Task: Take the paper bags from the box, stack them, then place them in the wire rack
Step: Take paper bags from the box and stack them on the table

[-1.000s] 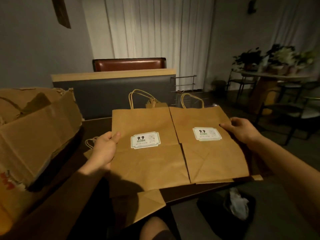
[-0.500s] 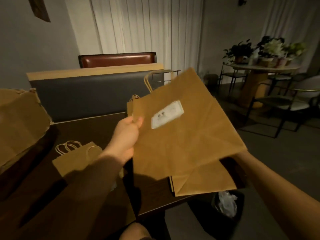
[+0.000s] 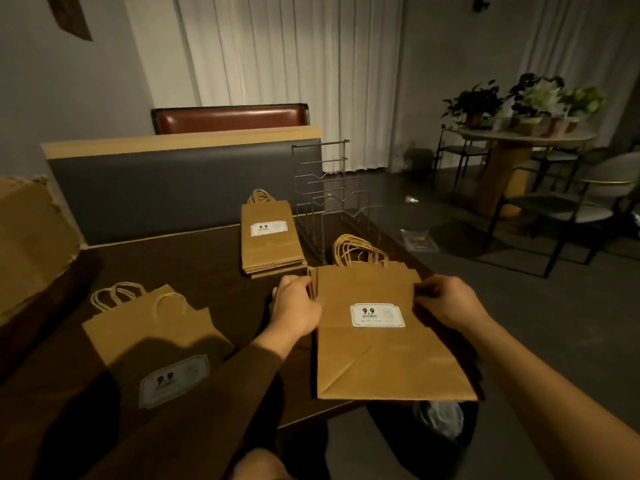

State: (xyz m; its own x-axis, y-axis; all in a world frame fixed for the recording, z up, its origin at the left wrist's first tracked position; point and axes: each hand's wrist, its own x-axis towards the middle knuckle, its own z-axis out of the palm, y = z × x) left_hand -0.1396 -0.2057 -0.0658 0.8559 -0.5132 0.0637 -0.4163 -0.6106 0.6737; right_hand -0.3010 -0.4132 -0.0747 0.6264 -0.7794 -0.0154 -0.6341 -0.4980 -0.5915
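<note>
1. At the stack's two side edges, the left hand [image 3: 296,304] and right hand [image 3: 446,304] have their fingers curled onto the wide paper bags [image 3: 388,351], pinching them square.
2. That stack overhangs the near edge of the dark surface [image 3: 194,271]; a loose grip could let it slide off toward the bin [image 3: 440,420].
3. Its twine handles [image 3: 358,251] lie just beside the wire rack [image 3: 332,199] and may snag a wire.
4. Narrow bags [image 3: 272,237] and a lone bag [image 3: 162,344] lie apart, unstacked; the box [image 3: 31,244] sits far left.
</note>
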